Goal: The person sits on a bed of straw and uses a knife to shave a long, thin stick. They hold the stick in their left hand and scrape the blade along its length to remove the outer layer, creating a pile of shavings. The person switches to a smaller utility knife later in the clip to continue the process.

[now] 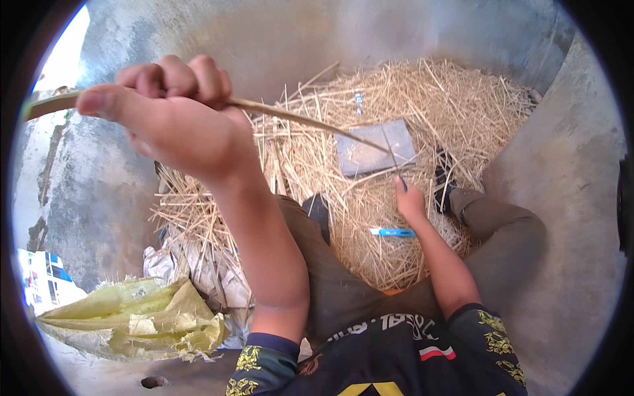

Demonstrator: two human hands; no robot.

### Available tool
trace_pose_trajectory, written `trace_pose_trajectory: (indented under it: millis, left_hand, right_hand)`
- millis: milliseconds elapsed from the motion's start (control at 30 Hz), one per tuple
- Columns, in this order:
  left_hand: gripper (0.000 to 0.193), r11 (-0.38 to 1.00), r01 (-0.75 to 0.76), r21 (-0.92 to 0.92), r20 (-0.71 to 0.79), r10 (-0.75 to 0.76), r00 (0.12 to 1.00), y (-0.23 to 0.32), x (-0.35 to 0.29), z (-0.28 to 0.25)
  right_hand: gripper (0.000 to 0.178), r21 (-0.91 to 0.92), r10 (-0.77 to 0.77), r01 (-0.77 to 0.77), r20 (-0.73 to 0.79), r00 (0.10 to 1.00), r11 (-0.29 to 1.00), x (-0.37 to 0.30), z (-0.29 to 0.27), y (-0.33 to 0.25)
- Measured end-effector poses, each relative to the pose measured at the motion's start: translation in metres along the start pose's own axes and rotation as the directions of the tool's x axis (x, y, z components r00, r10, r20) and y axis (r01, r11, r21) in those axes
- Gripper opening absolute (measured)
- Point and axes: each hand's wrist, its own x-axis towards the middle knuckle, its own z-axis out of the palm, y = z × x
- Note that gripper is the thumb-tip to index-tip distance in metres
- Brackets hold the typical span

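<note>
Raised at the upper left, my left hand (181, 109) is closed round a long, thin strip (297, 117) that looks like split bamboo or cane. The strip slants down to the right, and its far end lies over a grey rectangular block (370, 142). Beside the block's near edge, my right hand (411, 200) grips the handle of a thin-bladed knife (393, 158). Its blade points away from me over the block, crossing near the strip's end; whether the two touch I cannot tell. Pale shavings lie on the block's top.
A blue cutter (395, 232) lies on a thick layer of straw-like slivers (456, 99) between my legs. A small blue-and-white item (358, 102) is beyond the block. At the lower left sits a frayed yellow sack (139, 320) beside crumpled pale sheeting (198, 270). Grey walls (277, 33) curve around.
</note>
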Motion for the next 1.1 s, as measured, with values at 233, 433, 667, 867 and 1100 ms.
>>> trace_pose_trajectory:
  millis: [233,433,667,867,1100]
  left_hand:
    - [0.055,0.999,0.000,0.044,-0.042,0.001,0.999,-0.001,0.001,-0.001]
    - [0.055,1.000,0.009,0.011,-0.007,-0.009,1.000,-0.001,-0.001,0.002]
    - [0.054,0.998,-0.044,0.040,0.011,0.044,0.999,0.001,-0.002,0.001]
    - [0.055,0.997,-0.056,0.052,0.010,0.055,0.998,0.000,-0.002,0.005]
    - [0.058,0.960,0.155,-0.235,0.219,-0.103,0.970,-0.002,0.008,-0.012]
  right_hand:
    - [0.068,0.211,-0.286,0.301,-0.098,0.953,0.930,-0.020,-0.007,0.004]
    - [0.066,0.079,0.067,-0.060,-0.092,0.993,0.995,0.010,0.039,0.046]
    - [0.041,0.389,-0.448,0.529,-0.284,0.848,0.754,-0.039,-0.040,-0.053]
    - [0.062,0.037,0.088,-0.088,-0.004,0.996,0.995,0.009,0.025,0.073]
    - [0.057,0.359,-0.153,0.213,-0.189,0.970,0.909,-0.002,-0.031,-0.016]
